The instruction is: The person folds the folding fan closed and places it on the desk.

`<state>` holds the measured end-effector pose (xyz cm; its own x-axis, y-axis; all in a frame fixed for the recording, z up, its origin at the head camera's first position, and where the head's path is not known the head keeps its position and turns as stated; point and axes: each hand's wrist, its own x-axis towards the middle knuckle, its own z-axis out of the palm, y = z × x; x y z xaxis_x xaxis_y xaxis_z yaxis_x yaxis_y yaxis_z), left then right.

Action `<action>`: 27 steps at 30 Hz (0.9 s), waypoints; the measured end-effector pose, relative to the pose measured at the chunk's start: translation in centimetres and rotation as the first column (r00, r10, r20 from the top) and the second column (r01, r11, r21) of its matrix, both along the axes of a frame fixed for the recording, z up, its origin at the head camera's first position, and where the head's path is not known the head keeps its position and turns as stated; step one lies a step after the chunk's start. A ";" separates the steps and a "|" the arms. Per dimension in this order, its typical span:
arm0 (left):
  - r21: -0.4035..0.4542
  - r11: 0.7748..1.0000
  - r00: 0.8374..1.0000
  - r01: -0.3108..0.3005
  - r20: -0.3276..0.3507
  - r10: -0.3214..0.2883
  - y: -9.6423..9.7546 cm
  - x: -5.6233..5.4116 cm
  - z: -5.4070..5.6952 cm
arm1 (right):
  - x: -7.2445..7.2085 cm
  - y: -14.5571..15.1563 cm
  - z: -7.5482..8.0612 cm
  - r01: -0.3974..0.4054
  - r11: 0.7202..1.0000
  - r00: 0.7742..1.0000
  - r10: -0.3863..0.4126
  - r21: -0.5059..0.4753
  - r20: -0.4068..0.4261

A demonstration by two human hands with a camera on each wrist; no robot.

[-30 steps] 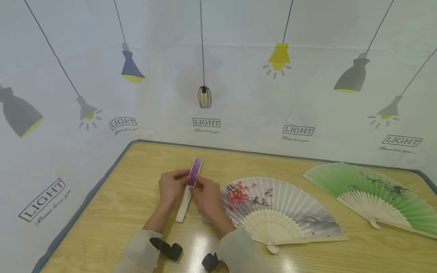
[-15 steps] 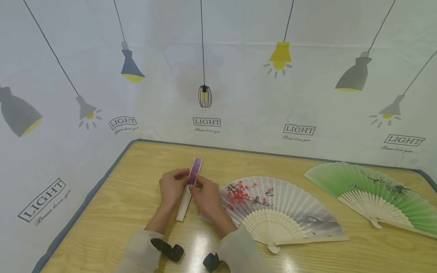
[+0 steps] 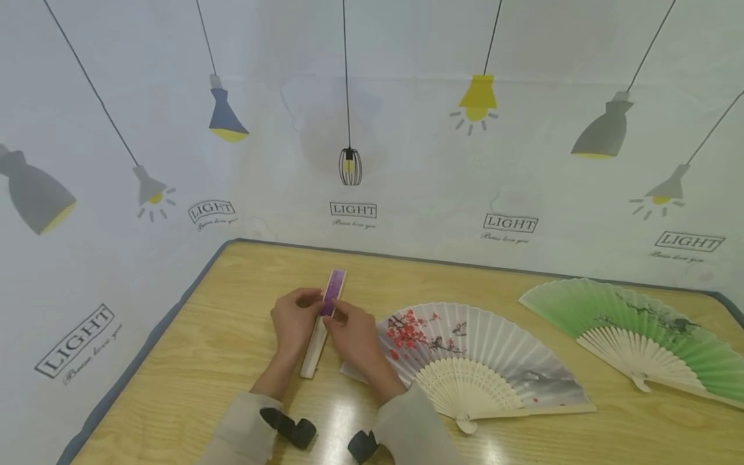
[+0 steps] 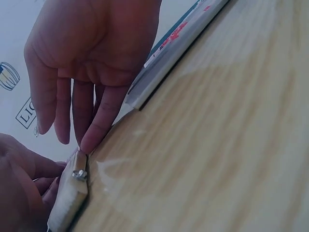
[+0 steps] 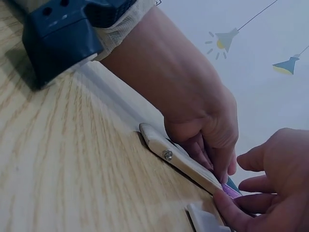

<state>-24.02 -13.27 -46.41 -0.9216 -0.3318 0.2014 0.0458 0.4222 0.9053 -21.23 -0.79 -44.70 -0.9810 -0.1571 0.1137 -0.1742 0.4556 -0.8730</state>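
A folded hand fan (image 3: 315,349) lies on the table, its far half purple and its near half pale wooden sticks. My left hand (image 3: 293,323) pinches its left edge around the middle. Opposite it, my right hand (image 3: 356,332) pinches the right edge, close to the left fingertips. In the right wrist view a metal rivet (image 5: 167,154) shows at the near end of the folded fan. Just right of my right hand is a spread grey-white fan (image 3: 494,342) with red blossoms; the right forearm covers part of its left edge.
A spread green fan (image 3: 616,323) lies farther right, near the back edge. The wooden table (image 3: 192,361) has a dark border and meets a white wall covering (image 3: 418,142) printed with lamps at the back and left.
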 end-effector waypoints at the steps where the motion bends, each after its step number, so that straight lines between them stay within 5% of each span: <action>1: 0.013 1.000 1.000 -0.005 0.001 0.005 0.1 0.0 0.0 | 0.0 0.1 0.0 0.005 1.000 1.000 -0.004 -0.005 0.013; 9: 0.099 0.995 1.000 -0.020 0.000 0.021 1.3 0.4 0.1 | -0.1 0.8 0.2 0.074 0.997 0.997 -0.073 -0.033 0.028; 19: 0.174 0.984 0.989 0.020 -0.149 0.006 2.6 1.3 1.8 | 1.1 2.5 2.0 0.116 0.965 0.990 -0.131 -0.236 -0.047; 23: 0.185 0.981 0.983 0.062 -0.179 -0.029 2.9 2.3 3.0 | 2.0 3.9 2.2 0.126 0.975 0.981 -0.150 -0.184 -0.122; 27: 0.179 0.981 0.991 0.080 -0.122 -0.059 3.2 3.6 3.9 | 3.1 5.9 2.6 0.149 0.982 0.971 -0.167 -0.114 -0.173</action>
